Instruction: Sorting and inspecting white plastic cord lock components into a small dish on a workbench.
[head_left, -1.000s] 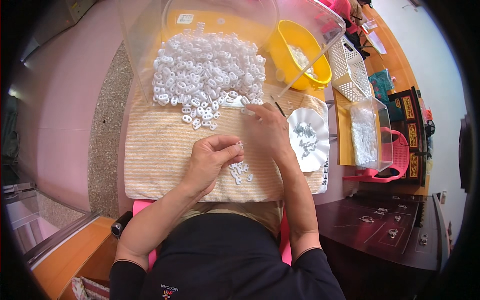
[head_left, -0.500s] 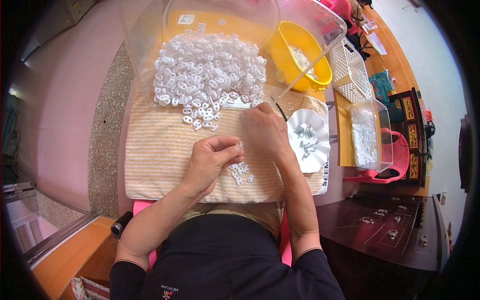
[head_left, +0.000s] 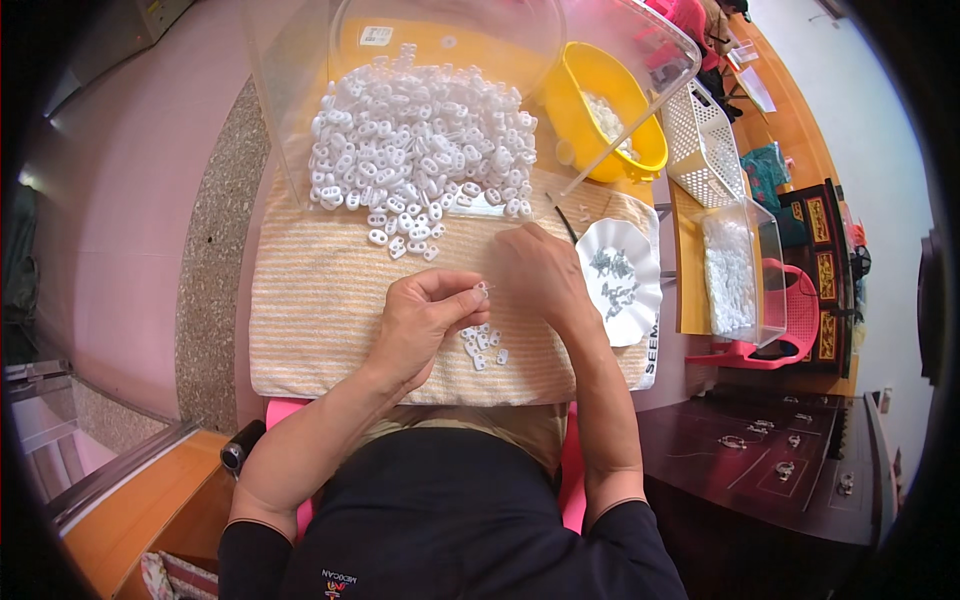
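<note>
Left hand (head_left: 430, 315) pinched shut on a small whitish plastic piece (head_left: 482, 291)

Thumb and forefinger met around the piece, which poked out past their tips over a cream-and-tan striped towel (head_left: 315, 320). The right hand (head_left: 540, 275) hovered beyond it and to its right, apart from the left hand, fingers curled and blurred; whether they were together on something could not be told.

Good handling here, as I judged it, rested on the left pinch: firm enough that so small a part did not twist, yet far enough back to leave its end exposed and in sight. The left hand suited the role of a steady anchor, leaving the finer movement to the right.

Beneath the pinch lay a small cluster of white two-holed plastic pieces (head_left: 479, 345), near enough that a low wrist risked scattering them. Farther off spread a big heap of white oval two-holed plastic pieces (head_left: 420, 145), its loose edge spilling onto the towel. To the right stood a white wavy-edged dish (head_left: 630, 328) holding dark grey bits (head_left: 612, 263); beside it lay a thin black stick (head_left: 566, 220), which a careless right sleeve or forearm might have nudged.
</note>
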